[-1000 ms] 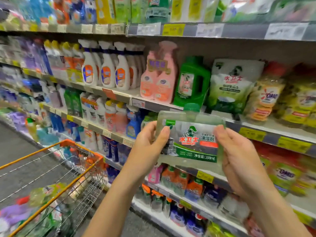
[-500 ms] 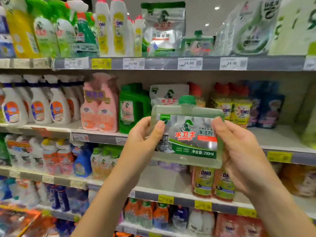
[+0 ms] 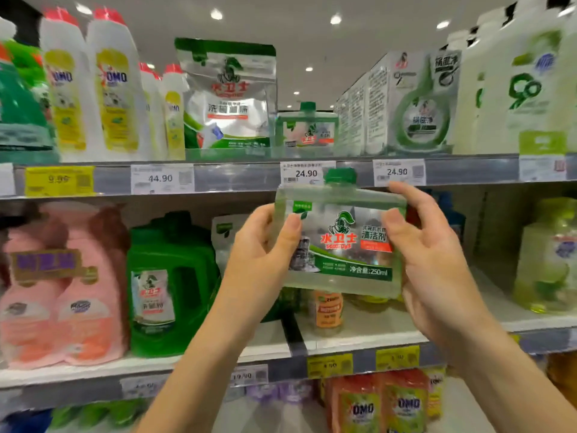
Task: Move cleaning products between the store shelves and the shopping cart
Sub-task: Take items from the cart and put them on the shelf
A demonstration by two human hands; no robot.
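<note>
A flat, clear 250 ml cleaner bottle (image 3: pixel 340 242) with a green cap and a knight logo is held upright in front of the shelves, its cap level with the top shelf edge (image 3: pixel 237 176). My left hand (image 3: pixel 265 254) grips its left side, thumb on the label. My right hand (image 3: pixel 427 254) grips its right side, fingers curled over the top corner. An identical bottle (image 3: pixel 307 128) stands on the top shelf just above, between a silver-green refill pouch (image 3: pixel 226 95) and a white box (image 3: pixel 396 101). The shopping cart is out of view.
White OMO bottles (image 3: pixel 90 85) stand at the top left, tall white bottles (image 3: pixel 518 76) at the top right. On the middle shelf (image 3: pixel 359 335) are pink bottles (image 3: pixel 62 285), a green jug (image 3: pixel 170 285) and a yellow-green bottle (image 3: pixel 549 254). OMO pouches (image 3: pixel 384 404) fill the lower shelf.
My view has swung up and right from the cart to the top shelves. Both hands have raised the bottle toward the top shelf edge. My right fingers now curl over its top corner.
</note>
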